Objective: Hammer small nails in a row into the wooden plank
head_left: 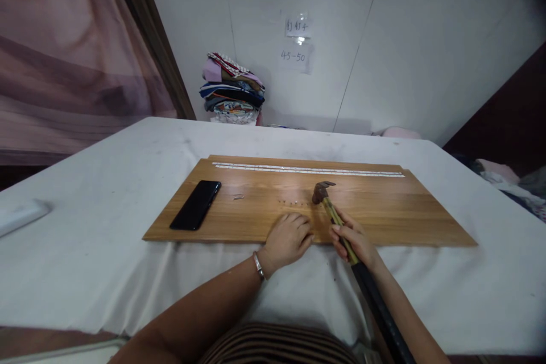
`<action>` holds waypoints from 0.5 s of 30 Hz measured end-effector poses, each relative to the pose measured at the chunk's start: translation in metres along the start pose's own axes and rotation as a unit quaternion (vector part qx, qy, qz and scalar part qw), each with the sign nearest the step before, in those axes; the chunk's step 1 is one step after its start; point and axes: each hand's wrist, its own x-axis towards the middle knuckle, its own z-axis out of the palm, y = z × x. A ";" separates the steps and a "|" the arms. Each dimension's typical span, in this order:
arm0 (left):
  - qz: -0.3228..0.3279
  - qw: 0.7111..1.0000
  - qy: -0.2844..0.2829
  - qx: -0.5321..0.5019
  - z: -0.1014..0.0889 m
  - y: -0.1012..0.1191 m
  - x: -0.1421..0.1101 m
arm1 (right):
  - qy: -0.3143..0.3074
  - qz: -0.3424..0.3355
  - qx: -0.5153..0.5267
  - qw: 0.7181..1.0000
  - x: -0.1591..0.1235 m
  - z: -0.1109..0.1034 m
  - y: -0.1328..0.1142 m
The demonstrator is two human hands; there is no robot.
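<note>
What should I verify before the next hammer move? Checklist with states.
1. Hammer gripped: ok, right hand wraps its handle.
2. Left hand apart from hammer head: ok, though near it, by the board's front edge.
3. Board flat on the white cloth: ok.
4. Phone off the board: not ok, lies toward its left end.
5. Loose thin metal pieces off the board: not ok.
6. Small nails straight: cannot tell, too small.

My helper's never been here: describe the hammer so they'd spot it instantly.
On the white-covered table lies a wooden board. Near its front edge, the right hand holds the hammer; unlike the flat black phone, it has a brown claw head.
</note>
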 end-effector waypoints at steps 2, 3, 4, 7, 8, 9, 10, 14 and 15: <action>-0.003 1.000 -0.002 0.004 0.000 0.000 0.000 | 0.000 0.003 -0.002 1.000 0.001 0.000 0.000; -0.003 1.000 -0.002 0.005 0.000 0.000 0.000 | -0.001 0.004 -0.003 1.000 0.001 0.001 0.000; -0.002 1.000 -0.003 0.006 0.000 0.000 0.000 | -0.001 0.003 -0.003 1.000 0.001 0.001 0.000; -0.002 1.000 -0.003 0.003 0.000 0.001 0.001 | 0.000 0.000 0.000 1.000 0.002 0.001 -0.001; -0.002 1.000 -0.004 0.002 0.000 0.001 0.001 | 0.001 -0.001 0.001 1.000 0.002 0.001 -0.001; -0.003 1.000 -0.005 0.002 0.000 0.001 0.001 | 0.002 -0.002 0.003 1.000 0.001 0.001 -0.001; -0.003 1.000 -0.007 0.003 -0.001 0.001 0.001 | 0.002 -0.002 0.005 1.000 0.001 0.000 -0.001; -0.003 1.000 -0.013 0.004 -0.001 0.001 0.001 | 0.000 -0.003 0.009 1.000 0.001 -0.002 0.001; -0.001 1.000 -0.014 0.004 -0.001 0.001 0.001 | -0.001 -0.002 0.008 1.000 0.001 -0.002 0.001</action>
